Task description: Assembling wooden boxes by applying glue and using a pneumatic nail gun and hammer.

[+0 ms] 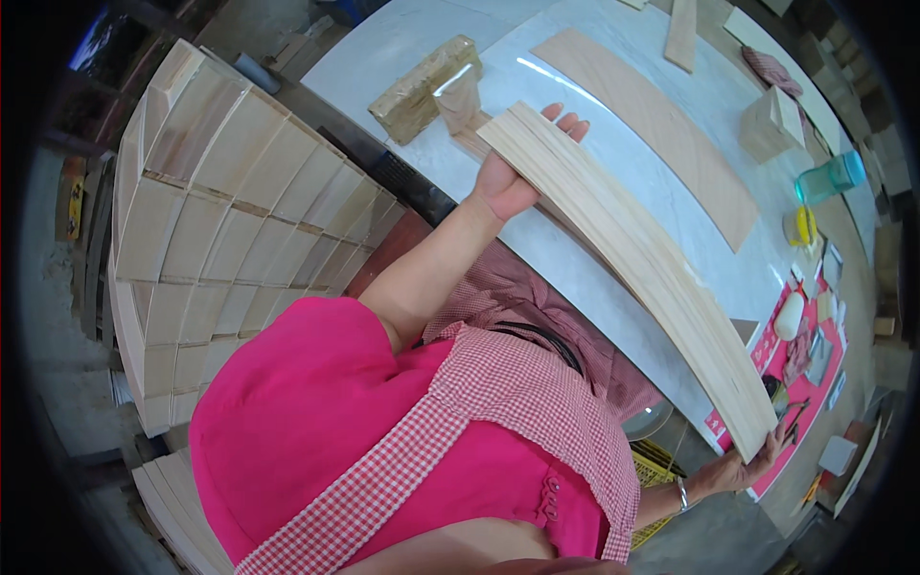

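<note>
On the right side of the table (412, 34), a teal bottle (829, 178) is placed, with a yellow roll (803, 226) near it. A crumpled reddish cloth (771, 71) is laid farther back. Nearer, a pink mat (813, 406) is spread, littered with small tools (819, 356) and a white bottle (790, 316). Beneath, a yellow basket (654, 473) is partly hidden.

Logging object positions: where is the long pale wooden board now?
In the head view, the pale board slants right of centre over the white table, left hand at its upper end, right hand at its lower.
</note>
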Motion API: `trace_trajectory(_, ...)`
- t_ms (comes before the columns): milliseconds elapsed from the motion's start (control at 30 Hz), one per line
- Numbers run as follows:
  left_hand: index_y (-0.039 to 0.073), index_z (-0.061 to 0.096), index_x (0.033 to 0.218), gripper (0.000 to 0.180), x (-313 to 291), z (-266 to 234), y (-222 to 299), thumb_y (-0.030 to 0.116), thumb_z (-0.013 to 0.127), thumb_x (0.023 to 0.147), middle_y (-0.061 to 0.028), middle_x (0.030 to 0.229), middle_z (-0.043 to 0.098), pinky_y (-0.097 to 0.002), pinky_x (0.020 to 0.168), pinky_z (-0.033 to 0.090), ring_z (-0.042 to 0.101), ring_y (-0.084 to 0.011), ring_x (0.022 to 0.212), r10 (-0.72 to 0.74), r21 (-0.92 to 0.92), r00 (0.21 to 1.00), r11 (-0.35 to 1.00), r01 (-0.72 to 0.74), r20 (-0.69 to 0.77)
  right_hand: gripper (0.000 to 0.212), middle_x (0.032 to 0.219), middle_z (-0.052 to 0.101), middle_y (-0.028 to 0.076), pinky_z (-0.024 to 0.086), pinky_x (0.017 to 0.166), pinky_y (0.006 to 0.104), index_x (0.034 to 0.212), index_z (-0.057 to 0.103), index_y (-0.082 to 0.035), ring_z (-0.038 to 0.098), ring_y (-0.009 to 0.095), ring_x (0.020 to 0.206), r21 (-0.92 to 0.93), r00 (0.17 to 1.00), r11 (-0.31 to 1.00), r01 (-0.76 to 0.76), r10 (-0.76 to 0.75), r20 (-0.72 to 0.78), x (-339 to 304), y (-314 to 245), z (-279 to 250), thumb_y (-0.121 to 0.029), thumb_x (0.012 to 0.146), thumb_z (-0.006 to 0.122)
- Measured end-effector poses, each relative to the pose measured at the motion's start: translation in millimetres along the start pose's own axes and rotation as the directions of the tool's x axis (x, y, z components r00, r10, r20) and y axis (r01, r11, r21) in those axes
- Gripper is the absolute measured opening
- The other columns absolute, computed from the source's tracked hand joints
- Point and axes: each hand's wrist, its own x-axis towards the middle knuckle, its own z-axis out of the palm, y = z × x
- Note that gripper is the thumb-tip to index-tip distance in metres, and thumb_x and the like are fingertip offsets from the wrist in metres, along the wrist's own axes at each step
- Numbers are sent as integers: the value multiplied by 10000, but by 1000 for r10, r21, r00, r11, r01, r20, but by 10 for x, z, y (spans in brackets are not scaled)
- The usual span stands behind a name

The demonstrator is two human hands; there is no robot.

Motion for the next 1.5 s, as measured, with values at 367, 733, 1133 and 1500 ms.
trace_trajectory(367, 22, 577, 1195, 307, 10, 476, -32, 246, 556, 986, -122, 1216, 616, -375, 939, 514, 617, -239, 1102, 91, 501, 938, 860, 95, -335, 306, 1054, 652, 141, 516, 791, 255, 1153, 555, 52, 632, 151, 937, 217, 941, 918, -333, 337, 19, -42, -11, 119, -188, 972, 610)
trace_trajectory(733, 122, 656, 1052, 410, -120, 1407, -1889, 337, 759, 719, -20, 1008, 658, -413, 848, 452, 602, -223, 1023, -402, 207, 441, -505, -838, 802, 306, 953, 654, 99, 481, 715, 210, 1120, 556, 58, 614, 118, 831, 396, 857, 762, -513, 478, 191, -203, -566, 648, -196, 964, 622)
trace_trajectory(1133, 133, 692, 982, 546, 110, 1467, -2575, 516, 781, 604, -26, 978, 664, -442, 793, 465, 641, -241, 963, -696, 219, 473, -426, -878, 540, 314, 1019, 619, 107, 446, 814, 270, 1133, 571, 91, 589, 150, 926, 590, 902, 701, -400, 415, 119, -249, -549, 686, -170, 960, 595)
trace_trajectory(1500, 31, 697, 982, 600, 857, 1622, -2235, 477, 801, 594, -171, 1011, 624, -444, 748, 528, 651, -354, 875, -796, 420, 572, -457, -784, 201, 461, 1247, 602, 111, 500, 744, 274, 1364, 497, -16, 603, 151, 948, 172, 938, 929, -328, 298, 179, 14, -47, 389, -58, 919, 610)
